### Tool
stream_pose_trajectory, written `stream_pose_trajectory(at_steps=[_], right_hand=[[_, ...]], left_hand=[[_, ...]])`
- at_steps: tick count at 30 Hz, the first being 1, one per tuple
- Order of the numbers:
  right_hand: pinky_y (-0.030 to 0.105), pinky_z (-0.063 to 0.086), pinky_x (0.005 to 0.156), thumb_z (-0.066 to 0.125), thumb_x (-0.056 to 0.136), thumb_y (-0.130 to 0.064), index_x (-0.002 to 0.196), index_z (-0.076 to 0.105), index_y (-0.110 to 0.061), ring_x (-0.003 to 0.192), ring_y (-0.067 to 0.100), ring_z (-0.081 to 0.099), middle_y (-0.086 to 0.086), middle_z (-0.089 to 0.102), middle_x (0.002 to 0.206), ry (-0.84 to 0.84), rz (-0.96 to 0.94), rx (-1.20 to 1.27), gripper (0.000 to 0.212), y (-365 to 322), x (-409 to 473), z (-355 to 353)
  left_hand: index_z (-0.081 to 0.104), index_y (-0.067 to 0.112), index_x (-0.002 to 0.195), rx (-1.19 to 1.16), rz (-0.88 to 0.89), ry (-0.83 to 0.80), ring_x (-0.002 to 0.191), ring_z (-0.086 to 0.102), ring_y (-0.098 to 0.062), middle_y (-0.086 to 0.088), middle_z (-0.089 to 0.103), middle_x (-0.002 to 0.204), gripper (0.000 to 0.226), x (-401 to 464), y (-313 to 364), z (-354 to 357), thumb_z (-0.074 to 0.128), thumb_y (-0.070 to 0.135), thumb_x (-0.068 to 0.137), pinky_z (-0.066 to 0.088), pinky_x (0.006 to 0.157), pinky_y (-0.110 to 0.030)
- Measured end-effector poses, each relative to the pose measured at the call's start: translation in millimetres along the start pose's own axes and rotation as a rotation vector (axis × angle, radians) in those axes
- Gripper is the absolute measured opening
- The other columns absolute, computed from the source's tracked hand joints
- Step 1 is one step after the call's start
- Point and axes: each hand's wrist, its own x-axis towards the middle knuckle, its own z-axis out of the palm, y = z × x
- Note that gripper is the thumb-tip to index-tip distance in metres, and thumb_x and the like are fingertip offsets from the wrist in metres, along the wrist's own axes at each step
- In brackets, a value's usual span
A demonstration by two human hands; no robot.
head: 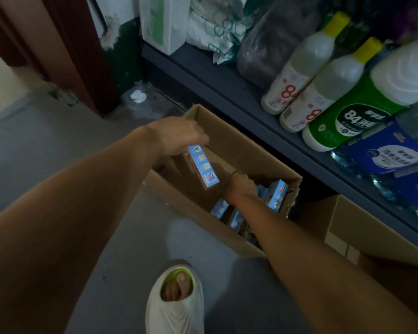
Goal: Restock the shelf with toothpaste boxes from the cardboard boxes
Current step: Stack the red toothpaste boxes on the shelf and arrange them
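Observation:
An open cardboard box (241, 150) stands on the floor in front of the dark shelf (227, 92). My left hand (179, 136) grips a light blue toothpaste box (204, 166) by its upper end, holding it over the carton's left part. My right hand (239, 186) reaches down inside the carton among several more blue toothpaste boxes (276, 195); its fingers are hidden, so its grip cannot be made out.
On the shelf stand white bottles with yellow caps (307, 61), a green bottle (355, 112) and blue packs (386, 150). A second cardboard box (372, 237) sits at the right below the shelf. My foot in a white slipper (176, 300) is on the grey floor.

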Motion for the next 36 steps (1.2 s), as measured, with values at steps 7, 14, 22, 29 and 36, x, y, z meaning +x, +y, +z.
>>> stream_pose_trajectory(at_steps=[7,14,22,29,36], right_hand=[[0.037,0.045,0.096,0.063,0.088,-0.021,0.135,0.032,0.005,0.124,0.034,0.051,0.021,0.049,0.135,0.024,0.025,0.106,0.061,4,9,14],[0.040,0.047,0.092,0.074,0.079,-0.021,0.122,0.036,-0.004,0.119,0.037,0.053,0.020,0.053,0.126,0.001,-0.046,0.224,0.060,13,16,14],[0.038,0.049,0.096,0.073,0.079,-0.030,0.127,0.052,0.000,0.118,0.031,0.056,0.018,0.057,0.128,-0.042,0.002,0.293,0.060,17,16,20],[0.037,0.054,0.083,0.076,0.077,-0.033,0.117,0.058,-0.007,0.107,0.032,0.062,0.016,0.061,0.119,0.009,-0.100,0.230,0.051,19,13,-27],[0.030,0.037,0.056,0.074,0.076,-0.042,0.083,0.050,-0.012,0.084,0.026,0.058,0.007,0.053,0.088,0.057,-0.279,0.079,0.039,40,-27,-123]], left_hand=[[0.050,0.022,0.123,-0.014,0.014,-0.049,0.120,0.046,-0.020,-0.001,0.054,0.126,0.036,1,7,3,0.060,0.016,0.089,0.042,0.098,-0.040],[0.050,0.022,0.125,0.010,-0.003,-0.082,0.119,0.047,-0.019,0.000,0.055,0.126,0.038,0,8,4,0.060,0.015,0.089,0.042,0.097,-0.039],[0.050,0.023,0.127,-0.027,-0.031,-0.093,0.120,0.046,-0.018,0.001,0.053,0.128,0.039,0,16,5,0.059,0.014,0.090,0.038,0.093,-0.030],[0.049,0.020,0.129,0.008,-0.023,-0.161,0.125,0.043,-0.020,-0.001,0.052,0.132,0.040,6,19,-12,0.059,0.018,0.090,0.038,0.101,-0.035],[0.050,0.019,0.130,0.060,0.008,-0.209,0.129,0.043,-0.021,-0.001,0.049,0.138,0.041,6,35,-76,0.060,0.022,0.091,0.032,0.104,-0.032]])
